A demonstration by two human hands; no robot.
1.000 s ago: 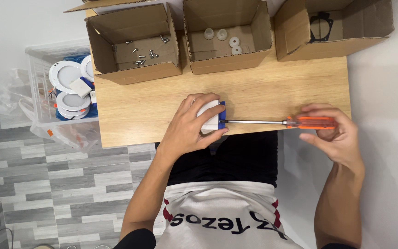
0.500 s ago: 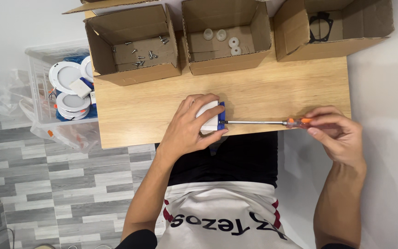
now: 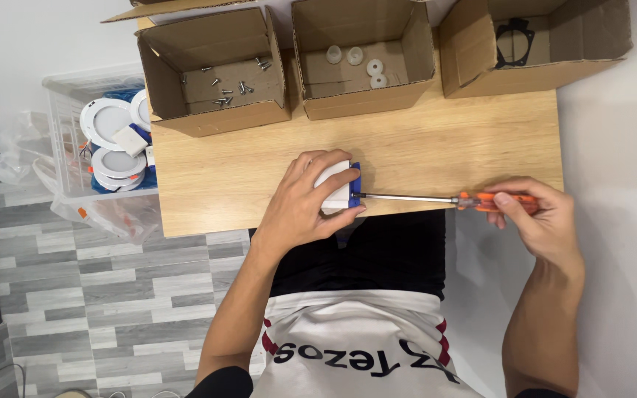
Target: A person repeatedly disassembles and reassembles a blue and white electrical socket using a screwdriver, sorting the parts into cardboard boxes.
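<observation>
Screwdriver with orange handle (image 3: pixel 436 198) is lying horizontally across mid-frame, tip pointing left into the white-and-blue plastic fitting (image 3: pixel 339 186); right hand (image 3: pixel 540 217) is pinching its handle, left hand (image 3: pixel 305 203) is clasping and partly hiding the fitting.

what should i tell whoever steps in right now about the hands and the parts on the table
Left hand: grip closed on a small white and blue box at the front edge of the wooden table.
Right hand: grip closed on the orange handle of a screwdriver, its tip at the box's blue end.
Three open cartons at the back: screws, white caps, black gasket.
Done: tool seated at the box. Left: whether the screw is tight cannot be seen.
</observation>
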